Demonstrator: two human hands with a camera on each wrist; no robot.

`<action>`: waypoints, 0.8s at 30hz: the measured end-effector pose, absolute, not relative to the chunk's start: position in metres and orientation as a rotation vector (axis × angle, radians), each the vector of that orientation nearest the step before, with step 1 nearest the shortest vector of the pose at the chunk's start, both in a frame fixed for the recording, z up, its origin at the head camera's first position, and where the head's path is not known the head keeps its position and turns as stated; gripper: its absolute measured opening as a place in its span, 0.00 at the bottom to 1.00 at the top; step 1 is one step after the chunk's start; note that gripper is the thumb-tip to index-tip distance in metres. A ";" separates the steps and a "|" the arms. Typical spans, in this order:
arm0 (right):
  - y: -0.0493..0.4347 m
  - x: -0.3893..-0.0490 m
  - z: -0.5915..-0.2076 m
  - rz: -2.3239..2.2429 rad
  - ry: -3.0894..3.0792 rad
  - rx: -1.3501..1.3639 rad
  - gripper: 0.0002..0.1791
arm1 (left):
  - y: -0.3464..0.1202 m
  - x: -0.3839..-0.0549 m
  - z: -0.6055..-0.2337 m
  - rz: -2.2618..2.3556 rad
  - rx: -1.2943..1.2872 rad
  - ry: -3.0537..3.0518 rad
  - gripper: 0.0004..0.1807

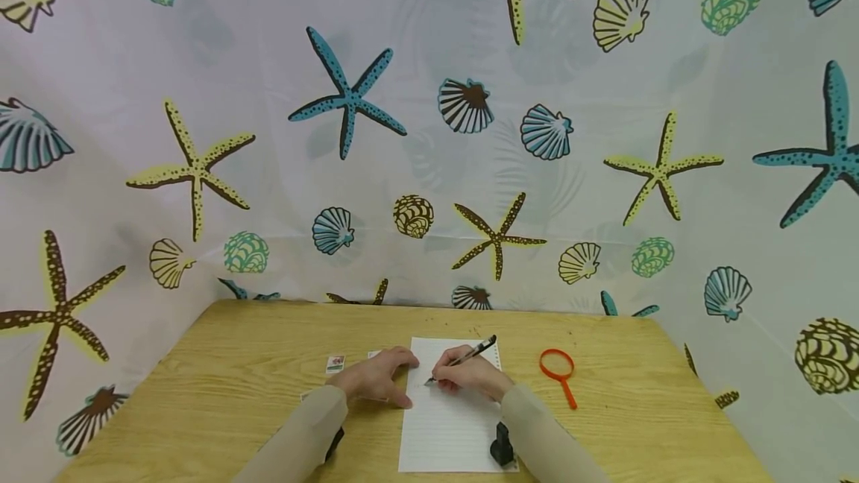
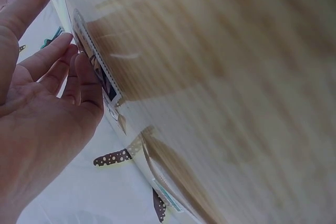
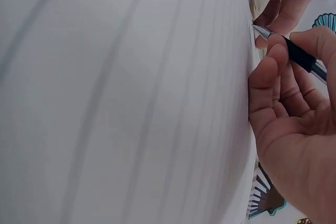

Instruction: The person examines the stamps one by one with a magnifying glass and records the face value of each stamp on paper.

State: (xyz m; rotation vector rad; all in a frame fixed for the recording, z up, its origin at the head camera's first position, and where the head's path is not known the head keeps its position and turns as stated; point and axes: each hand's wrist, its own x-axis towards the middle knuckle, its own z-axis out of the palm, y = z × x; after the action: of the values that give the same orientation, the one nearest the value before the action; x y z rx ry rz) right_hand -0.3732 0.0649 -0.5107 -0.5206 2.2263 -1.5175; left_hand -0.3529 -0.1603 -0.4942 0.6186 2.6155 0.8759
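A sheet of lined paper (image 1: 456,438) lies on the wooden table in front of me. My right hand (image 1: 472,375) rests on it and pinches a pen (image 1: 479,347), black at the grip, whose silver tip (image 3: 261,31) meets the page in its upper left part. At the sheet's left edge is my left hand (image 1: 376,376), thumb and forefinger spread along the margin and the other fingers relaxed over the table. Beside those fingers in the left wrist view is a stamp (image 2: 100,66) with a perforated border; the left hand partly covers more small pieces in the head view.
A red magnifying glass (image 1: 558,376) lies to the right of the paper. Left of the left hand is a small stamp (image 1: 335,364) with a picture. The wooden table (image 1: 221,371) ends at a cloth backdrop (image 1: 416,170) printed with starfish and shells.
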 end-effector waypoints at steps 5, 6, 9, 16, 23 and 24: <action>0.064 -0.372 -0.510 -1.527 2.218 -0.518 0.08 | -0.160 -0.353 -0.495 0.875 0.627 2.617 0.36; 0.064 -0.372 -0.510 -1.528 2.215 -0.517 0.08 | -0.160 -0.353 -0.495 0.876 0.630 2.616 0.36; 0.064 -0.371 -0.510 -1.535 2.204 -0.521 0.08 | -0.160 -0.353 -0.495 0.880 0.628 2.615 0.36; 0.065 -0.370 -0.511 -1.548 2.186 -0.545 0.08 | -0.160 -0.353 -0.495 0.885 0.622 2.610 0.35; 0.064 -0.370 -0.509 -1.534 2.190 -0.536 0.07 | -0.160 -0.352 -0.494 0.885 0.626 2.613 0.36; 0.064 -0.370 -0.509 -1.533 2.195 -0.538 0.07 | -0.160 -0.352 -0.493 0.882 0.628 2.615 0.36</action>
State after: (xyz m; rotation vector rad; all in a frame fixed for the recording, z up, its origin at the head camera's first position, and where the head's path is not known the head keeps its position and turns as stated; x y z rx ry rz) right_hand -0.3700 0.0638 -0.5094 -0.5381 2.1950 -1.5333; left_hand -0.3520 -0.1601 -0.4935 0.6278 2.6150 0.8819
